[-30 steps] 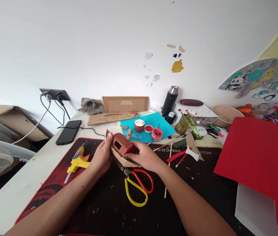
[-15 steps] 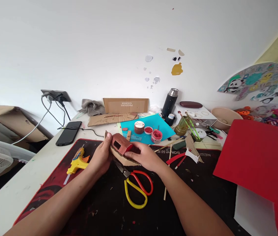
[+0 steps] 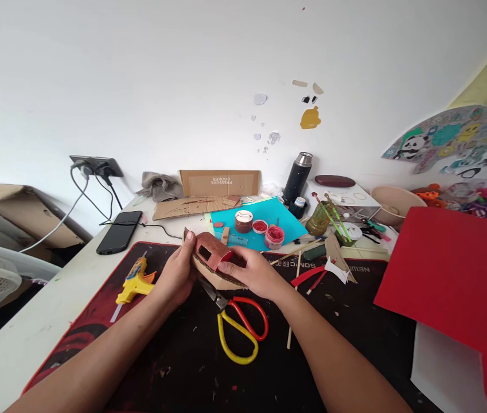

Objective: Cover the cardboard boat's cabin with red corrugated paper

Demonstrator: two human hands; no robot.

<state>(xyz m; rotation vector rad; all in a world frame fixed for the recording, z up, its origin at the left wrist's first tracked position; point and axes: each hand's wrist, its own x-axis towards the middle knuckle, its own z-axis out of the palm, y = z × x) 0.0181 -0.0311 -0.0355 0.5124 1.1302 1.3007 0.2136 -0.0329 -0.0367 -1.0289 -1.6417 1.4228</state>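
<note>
Between my two hands is a cardboard model boat (image 3: 213, 276) with a reddish-brown curved cabin (image 3: 215, 246) that has a square window cut in its side. My left hand (image 3: 180, 267) grips one end, thumb up along the raised cardboard tip. At the other end my right hand (image 3: 254, 272) is closed on the hull, its thumb against the cabin's red edge. Fingers behind and under the model are hidden. Just below it lie scissors (image 3: 243, 330) with one red and one yellow handle, their blade tips partly covered by the model.
A yellow glue gun (image 3: 135, 282) lies left on the black mat (image 3: 174, 367), near a phone (image 3: 120, 232). Behind are paint pots (image 3: 274, 236) on blue paper (image 3: 288, 221), a black flask (image 3: 298, 179) and a brush jar (image 3: 317, 219). Red sheets (image 3: 445, 281) lie at right.
Almost nothing differs. The view has shifted very slightly, while both hands keep the same hold on the model boat.
</note>
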